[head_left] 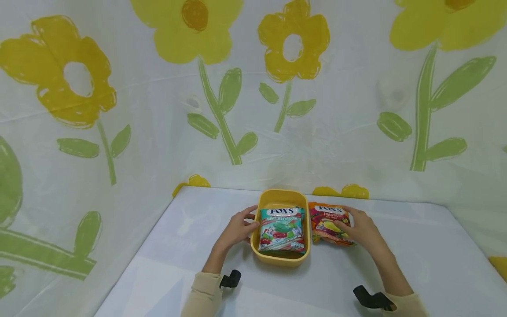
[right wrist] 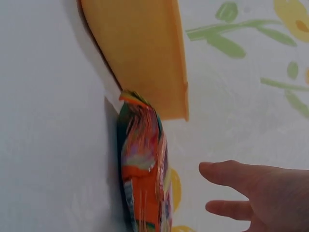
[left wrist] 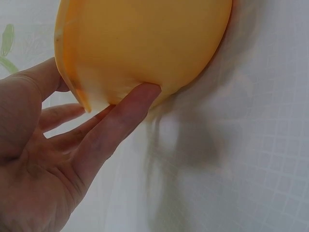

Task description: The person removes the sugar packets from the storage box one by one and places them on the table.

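Note:
A yellow plastic bin rests on the white table, holding a teal Fox's Mint Blossom candy bag. My left hand is at the bin's left side, its fingers extended. In the left wrist view one fingertip presses the bin's outer wall, and the thumb reaches the rim. Right of the bin lies an orange-red Fox's Fruits candy bag. Over its right side is my right hand, thumb and fingers spread. In the right wrist view a gap shows between that hand and the bag.
The white-covered table ends at the back against a flower-printed curtain, which also hangs along the left side. The fruit bag lies close against the bin's right wall. A black wrist mount sits on the right forearm, another on the left.

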The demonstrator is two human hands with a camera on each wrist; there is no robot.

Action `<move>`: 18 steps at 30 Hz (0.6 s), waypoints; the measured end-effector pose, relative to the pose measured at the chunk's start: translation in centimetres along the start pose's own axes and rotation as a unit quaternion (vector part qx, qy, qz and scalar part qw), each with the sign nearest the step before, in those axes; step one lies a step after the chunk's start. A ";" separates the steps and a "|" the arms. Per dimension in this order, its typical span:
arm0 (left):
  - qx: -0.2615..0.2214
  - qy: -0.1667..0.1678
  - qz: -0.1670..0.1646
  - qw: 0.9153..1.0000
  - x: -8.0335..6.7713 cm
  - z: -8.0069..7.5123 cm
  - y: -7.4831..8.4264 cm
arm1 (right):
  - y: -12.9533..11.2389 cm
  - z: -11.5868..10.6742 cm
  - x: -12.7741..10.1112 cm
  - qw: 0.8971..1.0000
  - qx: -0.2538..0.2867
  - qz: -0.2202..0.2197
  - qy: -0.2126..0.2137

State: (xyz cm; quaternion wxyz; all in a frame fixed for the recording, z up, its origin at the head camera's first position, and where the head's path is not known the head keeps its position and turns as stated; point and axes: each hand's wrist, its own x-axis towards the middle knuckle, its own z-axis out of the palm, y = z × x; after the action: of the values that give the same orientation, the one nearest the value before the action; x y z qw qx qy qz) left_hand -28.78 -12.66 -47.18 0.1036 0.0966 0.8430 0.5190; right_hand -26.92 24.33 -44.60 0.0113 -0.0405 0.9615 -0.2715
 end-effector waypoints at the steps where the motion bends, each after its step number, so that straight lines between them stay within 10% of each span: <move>1: 0.000 0.000 0.000 1.000 0.0 0.0 0.0 | -0.3 0.1 -0.1 1.000 -0.004 -0.006 0.007; 18: 0.000 0.001 -0.002 1.000 0.0 0.0 0.1 | -3.8 0.9 -0.2 0.998 -0.040 -0.034 0.019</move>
State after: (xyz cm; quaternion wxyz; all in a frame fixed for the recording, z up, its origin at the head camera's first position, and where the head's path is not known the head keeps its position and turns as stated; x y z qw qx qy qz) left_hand -28.79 -12.61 -47.11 0.1034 0.0945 0.8435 0.5186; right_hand -26.43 20.62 -43.37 -0.0180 -0.0684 0.9698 -0.2335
